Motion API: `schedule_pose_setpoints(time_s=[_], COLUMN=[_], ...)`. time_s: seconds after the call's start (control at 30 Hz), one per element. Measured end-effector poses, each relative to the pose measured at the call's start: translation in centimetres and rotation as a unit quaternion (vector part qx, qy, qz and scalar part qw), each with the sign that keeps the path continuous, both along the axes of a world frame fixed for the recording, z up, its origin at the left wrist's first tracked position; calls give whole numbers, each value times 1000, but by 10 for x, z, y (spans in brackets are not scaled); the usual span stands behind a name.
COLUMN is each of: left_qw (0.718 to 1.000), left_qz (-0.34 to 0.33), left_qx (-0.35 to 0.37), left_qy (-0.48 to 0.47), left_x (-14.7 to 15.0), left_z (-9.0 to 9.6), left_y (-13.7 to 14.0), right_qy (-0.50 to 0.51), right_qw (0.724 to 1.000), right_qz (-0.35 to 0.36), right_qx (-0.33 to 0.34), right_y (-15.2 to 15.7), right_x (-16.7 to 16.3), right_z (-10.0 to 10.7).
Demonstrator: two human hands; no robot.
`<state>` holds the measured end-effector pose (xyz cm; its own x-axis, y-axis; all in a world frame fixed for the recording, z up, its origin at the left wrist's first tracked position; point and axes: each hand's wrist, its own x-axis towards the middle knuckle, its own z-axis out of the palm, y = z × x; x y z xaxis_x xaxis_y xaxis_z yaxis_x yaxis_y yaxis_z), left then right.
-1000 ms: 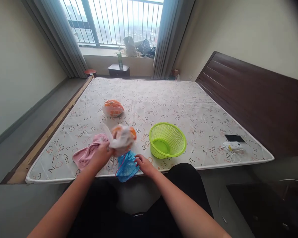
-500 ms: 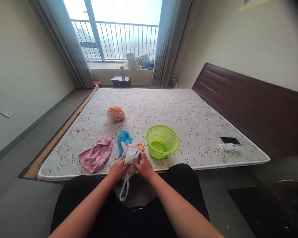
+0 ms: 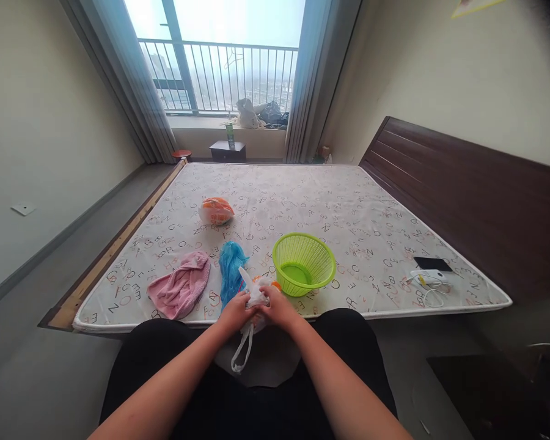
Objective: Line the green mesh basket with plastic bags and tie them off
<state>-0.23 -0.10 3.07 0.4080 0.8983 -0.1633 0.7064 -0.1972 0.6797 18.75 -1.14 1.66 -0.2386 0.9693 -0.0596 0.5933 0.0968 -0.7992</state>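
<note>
A white and orange plastic bag [image 3: 255, 293] is bunched between my two hands, its looped handle hanging down over the mattress edge. My left hand [image 3: 237, 313] is closed on the bag's left side. My right hand [image 3: 277, 308] grips it from the right, the fingers of both hands nearly meeting. Just beyond my left hand lies a crumpled blue plastic bag [image 3: 230, 266]. A green plastic basket [image 3: 325, 272] stands upright right of my right hand, with nothing seen inside. To the left is a rumpled pink towel [image 3: 181, 287].
On the patterned mattress [image 3: 275, 195], another orange and white bag [image 3: 217, 211] lies farther off. A black phone [image 3: 433, 264] and a white power strip with cable [image 3: 429, 277] lie at the right. A dark headboard [image 3: 467, 183] borders the right side.
Both hands have come closer together on the white and orange bag, gathering it tighter. The view has shifted slightly; the basket, towel and blue bag have stayed in place.
</note>
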Motion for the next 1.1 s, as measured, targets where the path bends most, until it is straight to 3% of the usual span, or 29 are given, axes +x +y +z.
schedule_pose_setpoints(time_s=[0.13, 0.27, 0.47, 0.6, 0.7, 0.83, 1.1], left_qw=[1000, 996, 992, 995, 994, 992, 989], left_qz=[-25, -24, -9, -6, -5, -12, -34], left_qx=[-4, -64, -107, -70, -40, -34, -21], left_qy=[13, 60, 67, 77, 97, 119, 142], left_x=[-2, -9, -27, -35, -37, -37, -31], left_z=[6, 3, -1, -1, -2, 1, 7], left_y=[3, 3, 3, 0, -2, -4, -6], right_qy=[-9, -27, -44, -58, -51, -49, -132], right_qw=[999, 996, 988, 987, 990, 993, 987], right_qz=[-42, -82, -139, -147, -102, 6, 90], right_qx=[-21, -26, -45, 17, 83, 105, 18], right_y=[8, 11, 18, 14, 5, -6, -6], right_x=[5, 3, -5, -13, -22, -34, -30], right_z=[3, 9, -2, -1, 11, 24, 11])
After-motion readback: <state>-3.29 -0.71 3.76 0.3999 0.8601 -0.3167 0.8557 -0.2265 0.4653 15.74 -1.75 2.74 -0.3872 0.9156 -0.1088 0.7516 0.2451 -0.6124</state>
